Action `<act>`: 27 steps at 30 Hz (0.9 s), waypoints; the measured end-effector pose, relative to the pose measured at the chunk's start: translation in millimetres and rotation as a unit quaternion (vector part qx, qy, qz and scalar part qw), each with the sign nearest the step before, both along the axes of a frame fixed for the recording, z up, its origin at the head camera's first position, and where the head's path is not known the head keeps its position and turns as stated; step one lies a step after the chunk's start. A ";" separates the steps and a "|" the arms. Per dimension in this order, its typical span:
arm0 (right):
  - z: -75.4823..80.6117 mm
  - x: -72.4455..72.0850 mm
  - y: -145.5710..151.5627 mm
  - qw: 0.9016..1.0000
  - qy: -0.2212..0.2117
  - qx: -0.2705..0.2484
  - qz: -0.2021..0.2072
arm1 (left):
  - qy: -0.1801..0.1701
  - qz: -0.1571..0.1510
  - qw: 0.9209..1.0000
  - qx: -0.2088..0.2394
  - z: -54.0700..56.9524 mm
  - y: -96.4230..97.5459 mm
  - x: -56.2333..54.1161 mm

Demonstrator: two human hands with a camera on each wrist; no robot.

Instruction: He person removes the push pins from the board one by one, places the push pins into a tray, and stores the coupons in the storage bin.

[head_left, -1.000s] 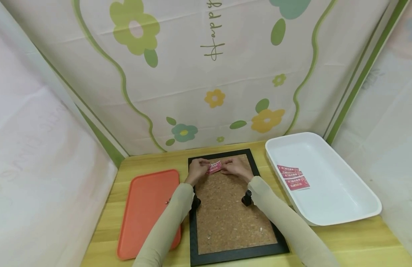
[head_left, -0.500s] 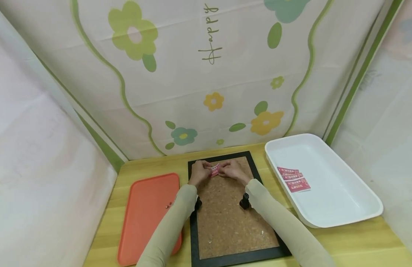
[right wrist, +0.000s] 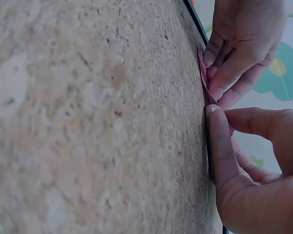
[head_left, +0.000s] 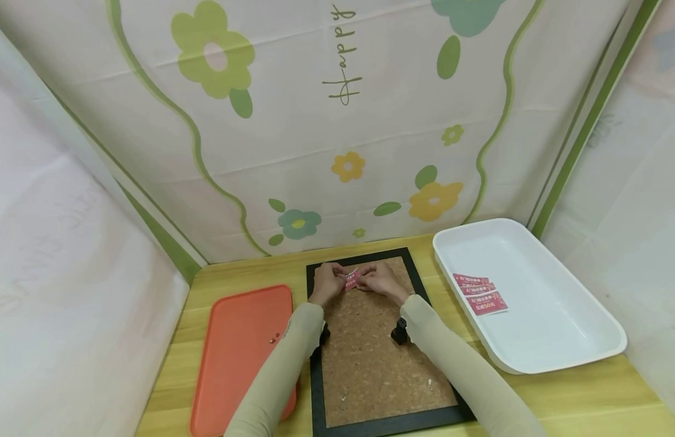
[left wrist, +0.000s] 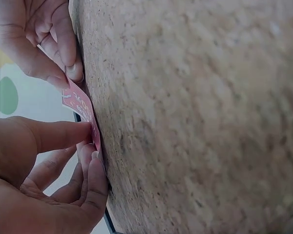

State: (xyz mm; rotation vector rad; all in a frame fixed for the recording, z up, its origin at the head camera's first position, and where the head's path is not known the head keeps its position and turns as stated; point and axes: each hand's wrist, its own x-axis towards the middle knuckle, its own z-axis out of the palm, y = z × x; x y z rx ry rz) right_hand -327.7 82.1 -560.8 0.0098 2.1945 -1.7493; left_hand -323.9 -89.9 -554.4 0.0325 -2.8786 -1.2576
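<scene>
Over the far end of a black-framed cork board (head_left: 381, 364), a small pink-red printed coupon (head_left: 351, 279) is held between both hands. My left hand (head_left: 327, 281) pinches its left side between thumb and finger. The right hand (head_left: 382, 281) grips the opposite side the same way. Seen from the left wrist, the coupon (left wrist: 83, 109) bows between the two pinches, close against the cork. In the right wrist view, only a thin edge of the coupon (right wrist: 203, 70) shows, and fingers cover the rest.
Left of the board lies an orange-red tray (head_left: 234, 364) with several tiny items (head_left: 275, 338) on it. To the right, a white basin (head_left: 556, 303) holds several similar coupons (head_left: 482, 297), overlapping. A flower-print cloth (head_left: 294, 121) rises behind the table.
The hands have drawn slightly closer together, and less of the coupon shows between them, now bent. Both hands still hold it at the board's far end. The head view has shifted slightly.
</scene>
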 end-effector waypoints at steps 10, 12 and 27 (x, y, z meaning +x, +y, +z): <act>-5.4 -0.6 0.1 1.000 0.016 0.010 0.000 | 0.004 0.002 1.000 -0.012 -6.2 2.5 -2.6; -5.4 0.1 -0.5 1.000 0.016 0.011 -0.005 | 0.007 0.004 1.000 -0.012 -6.6 2.9 -2.2; -3.9 2.3 -3.4 0.999 0.015 0.024 -0.022 | -0.005 0.004 1.000 -0.001 -2.0 0.5 2.4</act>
